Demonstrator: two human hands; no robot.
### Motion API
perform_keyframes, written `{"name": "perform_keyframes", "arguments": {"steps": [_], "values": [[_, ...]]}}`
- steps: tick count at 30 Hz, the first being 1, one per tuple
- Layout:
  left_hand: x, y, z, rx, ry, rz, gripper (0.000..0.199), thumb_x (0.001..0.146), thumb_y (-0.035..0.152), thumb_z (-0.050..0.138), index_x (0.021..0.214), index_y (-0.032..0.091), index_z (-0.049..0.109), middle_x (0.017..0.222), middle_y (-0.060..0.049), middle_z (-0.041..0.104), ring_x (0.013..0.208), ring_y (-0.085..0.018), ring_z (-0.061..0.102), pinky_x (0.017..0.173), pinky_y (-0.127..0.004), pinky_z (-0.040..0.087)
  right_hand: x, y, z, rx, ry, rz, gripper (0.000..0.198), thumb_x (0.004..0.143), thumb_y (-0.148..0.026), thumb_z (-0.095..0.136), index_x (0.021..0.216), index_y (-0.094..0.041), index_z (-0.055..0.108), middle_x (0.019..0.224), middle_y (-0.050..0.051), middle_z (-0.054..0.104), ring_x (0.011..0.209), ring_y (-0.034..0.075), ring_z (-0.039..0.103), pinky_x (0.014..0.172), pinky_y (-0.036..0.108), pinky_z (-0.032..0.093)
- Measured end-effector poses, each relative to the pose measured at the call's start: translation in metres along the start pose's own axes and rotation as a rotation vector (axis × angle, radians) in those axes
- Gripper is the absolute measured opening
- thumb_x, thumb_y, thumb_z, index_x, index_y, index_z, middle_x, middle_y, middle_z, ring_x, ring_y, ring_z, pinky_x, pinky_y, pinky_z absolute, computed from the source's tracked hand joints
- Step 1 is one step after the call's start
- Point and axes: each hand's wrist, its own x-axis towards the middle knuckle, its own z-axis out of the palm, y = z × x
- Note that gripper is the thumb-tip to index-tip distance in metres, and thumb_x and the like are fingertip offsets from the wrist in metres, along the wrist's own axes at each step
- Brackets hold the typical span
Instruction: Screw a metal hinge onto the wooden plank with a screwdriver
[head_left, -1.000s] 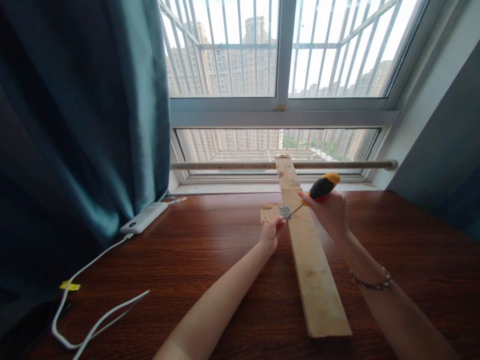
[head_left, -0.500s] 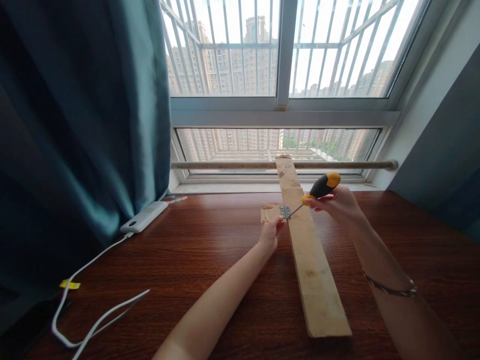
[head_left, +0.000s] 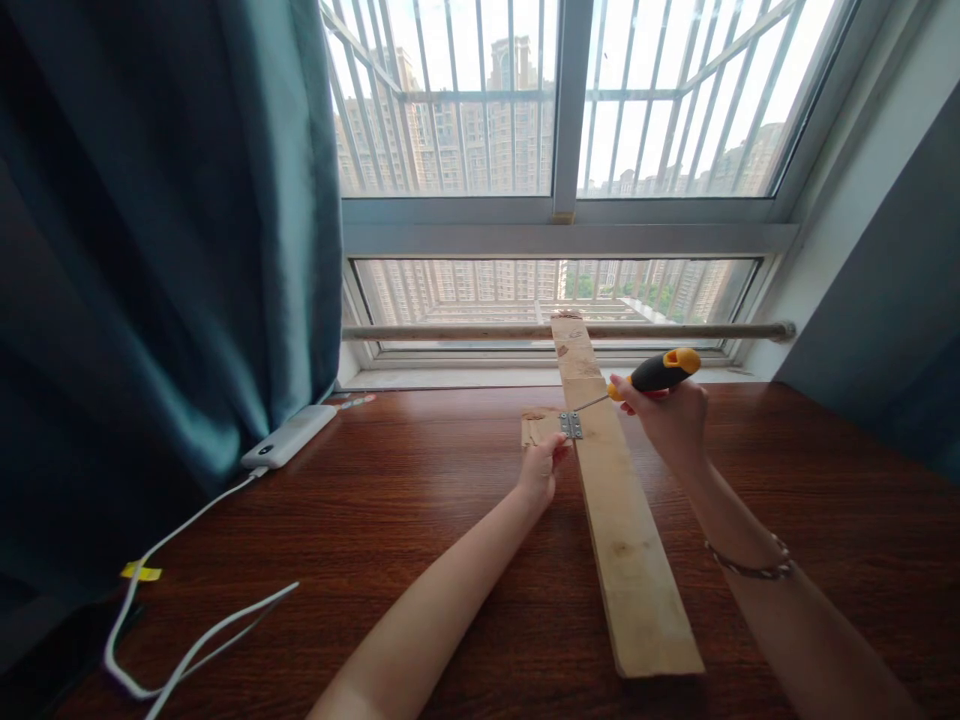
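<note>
A metal hinge [head_left: 571, 425] lies across the seam between a long wooden board [head_left: 628, 540] and a short wood piece [head_left: 537, 424] on its left. My left hand [head_left: 541, 464] is closed on the near edge of the short piece, with the thumb on top close to the hinge. In my right hand [head_left: 670, 418] is a black and yellow screwdriver [head_left: 660, 372], gripped near the front of its handle. Its thin shaft slants down to the left, and the tip is at the hinge's far right corner.
The boards rest on a dark wooden tabletop [head_left: 420, 520]. A white power bank [head_left: 291, 436] with a white cable [head_left: 187, 510] lies at the left by a blue curtain [head_left: 247, 200]. Behind the table, a horizontal rail [head_left: 450, 332] runs before the barred window.
The screwdriver tip has moved from the hinge's near right corner to its far right corner. My right hand has shifted slightly, and the handle lies flatter. My left hand stays put.
</note>
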Motion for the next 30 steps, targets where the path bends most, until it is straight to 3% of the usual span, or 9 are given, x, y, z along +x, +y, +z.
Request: {"name": "perform_keyframes", "arguments": {"steps": [9,14,17,20,23,27,30], "values": [[0.0,-0.001,-0.001,0.003,-0.013,0.008,0.007,0.057,0.01,0.066,0.063,0.012,0.062,0.062,-0.002,0.063,0.055,-0.008,0.055,0.058,-0.021,0.044,0.004,0.005,0.002,-0.02,-0.048,0.012,0.037,0.061,-0.05,0.068,0.053,-0.015,0.06,0.047,0.005,0.063,0.046,0.02,0.062,0.049,0.027,0.048],[0.0,0.0,-0.001,-0.006,-0.011,0.012,0.011,0.057,0.008,0.066,0.066,0.013,0.062,0.064,-0.002,0.063,0.056,-0.008,0.055,0.057,-0.02,0.044,0.014,0.002,-0.002,0.345,-0.287,0.206,0.044,0.051,-0.045,0.076,0.079,-0.013,0.062,0.073,0.008,0.07,0.05,0.017,0.063,0.037,0.022,0.044],[-0.001,0.0,-0.001,0.002,-0.018,0.014,0.014,0.056,0.01,0.067,0.069,0.013,0.062,0.065,-0.002,0.063,0.056,-0.008,0.055,0.057,-0.02,0.044,0.025,-0.003,-0.006,0.532,-0.438,0.272,0.049,0.043,-0.035,0.082,0.084,-0.015,0.061,0.082,0.006,0.069,0.059,0.016,0.064,0.052,0.027,0.054],[-0.001,0.0,-0.001,0.004,-0.023,0.026,0.017,0.054,0.011,0.07,0.069,0.013,0.061,0.064,-0.001,0.063,0.056,-0.009,0.055,0.057,-0.02,0.044,0.034,-0.007,-0.008,0.546,-0.543,0.292,0.049,0.042,-0.033,0.082,0.082,-0.014,0.062,0.079,0.006,0.069,0.064,0.019,0.066,0.06,0.033,0.056],[-0.001,0.001,-0.001,0.008,-0.028,0.026,0.019,0.053,0.011,0.07,0.069,0.013,0.062,0.064,-0.001,0.063,0.057,-0.009,0.056,0.056,-0.02,0.043,0.038,-0.005,-0.001,0.303,-0.432,0.187,0.039,0.047,-0.04,0.078,0.072,-0.014,0.063,0.07,0.006,0.068,0.057,0.02,0.064,0.054,0.033,0.052],[-0.003,0.002,0.001,-0.001,-0.019,0.044,0.016,0.054,0.009,0.067,0.068,0.014,0.062,0.065,-0.001,0.064,0.057,-0.009,0.056,0.055,-0.02,0.043,0.035,0.004,0.019,-0.194,-0.064,-0.056,0.034,0.057,-0.049,0.068,0.059,-0.016,0.06,0.06,0.007,0.065,0.058,0.023,0.062,0.055,0.031,0.043],[-0.006,0.004,0.003,-0.007,-0.014,0.048,0.013,0.054,0.008,0.066,0.066,0.013,0.062,0.065,0.0,0.064,0.057,-0.009,0.056,0.056,-0.02,0.044,0.03,0.009,0.031,-0.293,0.033,-0.064,0.037,0.063,-0.052,0.061,0.054,-0.017,0.058,0.055,0.007,0.064,0.055,0.021,0.06,0.053,0.028,0.037]]}}
